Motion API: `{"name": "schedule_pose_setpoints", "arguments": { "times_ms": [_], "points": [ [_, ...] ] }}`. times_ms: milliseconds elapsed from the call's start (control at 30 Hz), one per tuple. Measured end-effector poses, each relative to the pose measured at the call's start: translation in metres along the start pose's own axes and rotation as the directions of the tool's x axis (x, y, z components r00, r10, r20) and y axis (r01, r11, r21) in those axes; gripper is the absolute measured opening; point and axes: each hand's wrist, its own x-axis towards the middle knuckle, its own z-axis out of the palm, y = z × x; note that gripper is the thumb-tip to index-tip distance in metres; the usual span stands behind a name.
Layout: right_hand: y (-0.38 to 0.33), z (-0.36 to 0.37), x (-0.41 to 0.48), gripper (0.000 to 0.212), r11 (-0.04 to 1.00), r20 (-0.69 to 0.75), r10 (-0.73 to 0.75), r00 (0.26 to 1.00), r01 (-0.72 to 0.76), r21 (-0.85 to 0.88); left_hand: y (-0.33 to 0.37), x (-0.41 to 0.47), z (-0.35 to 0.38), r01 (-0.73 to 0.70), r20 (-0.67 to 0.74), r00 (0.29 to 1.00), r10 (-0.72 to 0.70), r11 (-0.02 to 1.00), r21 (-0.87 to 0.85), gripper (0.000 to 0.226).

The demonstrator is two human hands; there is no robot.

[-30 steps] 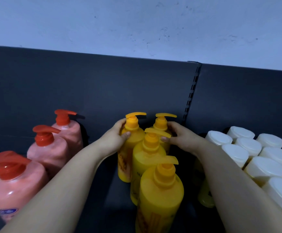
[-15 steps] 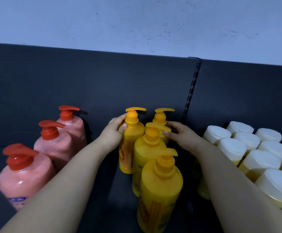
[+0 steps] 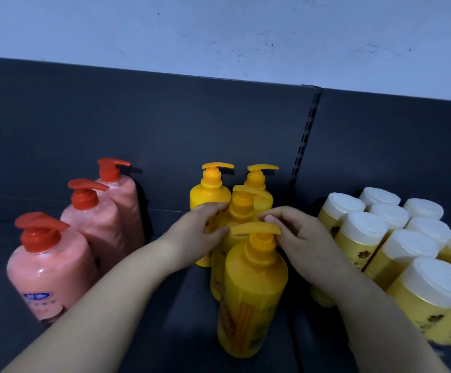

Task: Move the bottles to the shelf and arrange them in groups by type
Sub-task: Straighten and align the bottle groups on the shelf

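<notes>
Several yellow pump bottles stand in the middle of the dark shelf [image 3: 143, 332]: two at the back [image 3: 209, 193], one in the middle [image 3: 241, 208] and the nearest one [image 3: 254, 292] in front. My left hand [image 3: 197, 235] curls around the left side of the middle yellow bottle. On that bottle's right side my right hand [image 3: 297, 236] is curled too, its fingertips touching the nozzle of the front bottle's pump. The middle bottle's body is mostly hidden by my hands and the front bottle.
Three pink bottles with red pumps [image 3: 49, 262] line up at the left. Several yellow bottles with white caps [image 3: 404, 249] are packed together at the right. A slotted upright [image 3: 306, 133] splits the shelf's dark back panel.
Both hands have drawn back toward me, off the two rear yellow bottles and onto the middle one just behind the front bottle. The view has shifted a little.
</notes>
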Motion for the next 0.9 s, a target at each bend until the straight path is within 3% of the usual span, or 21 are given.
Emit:
{"name": "schedule_pose_setpoints", "arguments": {
  "times_ms": [133,233,300,367,433,533,600,667,733,800,900],
  "points": [
    [-0.007,0.003,-0.021,0.026,0.987,0.038,-0.002,0.999,-0.004,0.161,-0.001,0.005,0.006,0.006,0.114,0.993,-0.002,1.0,-0.028,0.066],
    [-0.012,0.005,-0.036,0.018,0.962,0.146,0.025,0.989,-0.063,0.266,0.0,0.004,0.009,0.043,0.13,0.991,-0.032,0.996,-0.082,0.075],
    [-0.011,0.014,-0.046,0.05,0.992,0.178,0.119,0.977,-0.122,0.006,0.001,0.003,0.009,0.045,0.115,0.993,-0.033,0.994,-0.097,0.075],
    [-0.006,0.026,-0.052,0.091,0.919,0.081,0.118,0.99,-0.078,-0.387,0.001,0.002,0.01,0.019,0.094,0.996,-0.013,0.998,-0.066,0.07],
    [-0.002,0.03,-0.052,0.104,0.872,0.03,0.03,0.999,-0.012,-0.489,-0.001,0.001,0.012,-0.001,0.053,0.999,0.002,1.0,-0.028,0.065],
    [0.012,0.013,-0.044,0.094,0.952,0.158,0.002,0.988,0.046,-0.302,-0.001,-0.004,0.015,0.023,-0.036,0.999,-0.023,1.0,-0.021,0.066],
    [0.019,-0.003,-0.041,0.088,0.995,0.27,0.046,0.962,-0.02,-0.099,-0.002,-0.007,0.017,0.041,-0.088,0.995,-0.043,0.999,-0.024,0.07],
    [0.025,-0.01,-0.044,0.087,0.998,0.308,0.058,0.95,-0.054,-0.021,-0.003,-0.009,0.019,0.053,-0.133,0.99,-0.055,0.998,-0.023,0.071],
    [0.03,-0.005,-0.046,0.099,0.989,0.243,0.078,0.967,-0.045,-0.141,-0.002,-0.01,0.021,0.052,-0.163,0.985,-0.054,0.999,-0.017,0.072],
    [0.031,0.01,-0.048,0.115,0.943,0.041,0.085,0.996,-0.067,-0.325,-0.001,-0.012,0.023,0.049,-0.181,0.982,-0.05,0.999,-0.014,0.072],
    [0.034,0.024,-0.049,0.11,0.935,-0.154,0.023,0.988,-0.076,-0.348,0.0,-0.016,0.027,0.046,-0.19,0.98,-0.053,0.998,-0.037,0.073]
  ]
}}
